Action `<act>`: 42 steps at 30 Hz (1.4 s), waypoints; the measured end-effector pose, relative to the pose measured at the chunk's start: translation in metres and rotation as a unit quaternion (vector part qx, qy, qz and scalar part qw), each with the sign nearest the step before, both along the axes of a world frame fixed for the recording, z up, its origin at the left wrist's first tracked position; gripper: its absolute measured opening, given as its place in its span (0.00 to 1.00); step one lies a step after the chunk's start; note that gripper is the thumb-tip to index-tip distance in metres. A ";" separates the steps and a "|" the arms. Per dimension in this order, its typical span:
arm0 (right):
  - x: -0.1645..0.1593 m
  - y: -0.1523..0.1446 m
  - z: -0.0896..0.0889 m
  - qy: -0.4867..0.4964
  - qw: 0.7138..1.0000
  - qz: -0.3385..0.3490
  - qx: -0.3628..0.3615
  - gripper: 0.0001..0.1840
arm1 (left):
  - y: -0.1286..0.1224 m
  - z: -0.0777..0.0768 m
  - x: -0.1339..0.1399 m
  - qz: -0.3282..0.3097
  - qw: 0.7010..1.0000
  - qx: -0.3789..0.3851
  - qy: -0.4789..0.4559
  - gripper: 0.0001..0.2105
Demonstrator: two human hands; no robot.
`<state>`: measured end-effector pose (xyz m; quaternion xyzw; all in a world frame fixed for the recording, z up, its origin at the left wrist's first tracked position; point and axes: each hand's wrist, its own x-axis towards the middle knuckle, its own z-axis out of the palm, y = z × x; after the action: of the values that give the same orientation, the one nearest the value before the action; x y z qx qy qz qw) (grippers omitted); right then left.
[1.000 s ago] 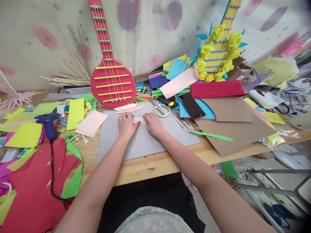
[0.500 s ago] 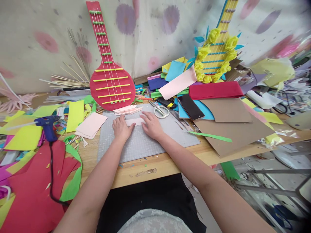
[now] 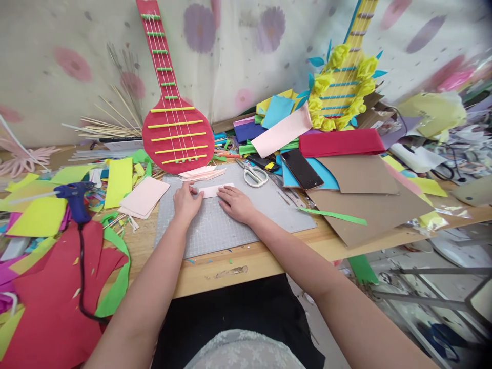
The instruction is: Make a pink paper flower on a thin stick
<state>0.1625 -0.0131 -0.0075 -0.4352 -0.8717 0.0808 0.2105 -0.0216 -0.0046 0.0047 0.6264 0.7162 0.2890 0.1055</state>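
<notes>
Flowered sheeting (image 3: 238, 51) fills the top of the frame, the cluttered counter (image 3: 192, 279) runs beneath, and a grey cutting mat (image 3: 246, 225) sits mid-frame. Right-hand grip (image 3: 237, 204) flat, fingers outstretched; left-hand grip (image 3: 185, 204) half-curled, pinching or not I can't tell; between them, the pale pink paper strip (image 3: 210, 191), touched at both ends.

The fingers of the right hand (image 3: 235, 203) cover part of the pale pink strip (image 3: 209, 191); the left hand (image 3: 186, 201) seems to hide its other end. The top edge cuts both the red instrument (image 3: 178, 132) and yellow instrument (image 3: 338, 91). The far-right clutter (image 3: 471, 133) is too blurred to name.
</notes>
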 end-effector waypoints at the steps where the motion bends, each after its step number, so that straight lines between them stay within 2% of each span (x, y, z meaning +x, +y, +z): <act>1: 0.000 0.000 0.000 -0.002 1.000 -0.002 0.002 0.21 | -0.001 0.001 0.001 -0.001 1.000 -0.001 -0.002 0.19; 9: -0.001 -0.001 -0.001 -0.035 0.999 -0.002 0.033 0.21 | -0.003 0.004 0.008 -0.002 1.000 -0.010 0.008 0.20; 14: -0.002 -0.002 0.000 -0.044 0.998 -0.008 0.035 0.22 | -0.003 0.003 0.013 -0.001 0.999 -0.011 0.049 0.21; 24: -0.002 -0.004 0.003 -0.054 0.998 -0.016 0.024 0.22 | -0.002 0.004 0.011 0.018 0.999 -0.032 0.039 0.22; 26: -0.002 -0.004 0.002 -0.055 0.998 -0.016 0.024 0.22 | -0.002 0.005 0.009 0.011 0.998 -0.038 0.040 0.21; 32: -0.002 -0.002 -0.002 -0.049 0.998 -0.022 0.024 0.23 | -0.002 0.010 -0.002 -0.039 0.995 -0.061 0.064 0.07; 36: -0.002 -0.001 -0.004 -0.043 0.999 -0.017 0.026 0.23 | -0.002 0.009 -0.001 -0.040 0.996 -0.044 0.070 0.09; 42: -0.002 -0.001 -0.002 -0.046 0.998 -0.017 0.028 0.23 | 0.000 0.006 0.020 -0.022 0.996 -0.018 0.079 0.17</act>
<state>0.1600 -0.0146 -0.0091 -0.4473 -0.8748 0.0321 0.1835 -0.0017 -0.0051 0.0105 0.6610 0.7132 0.2237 0.0662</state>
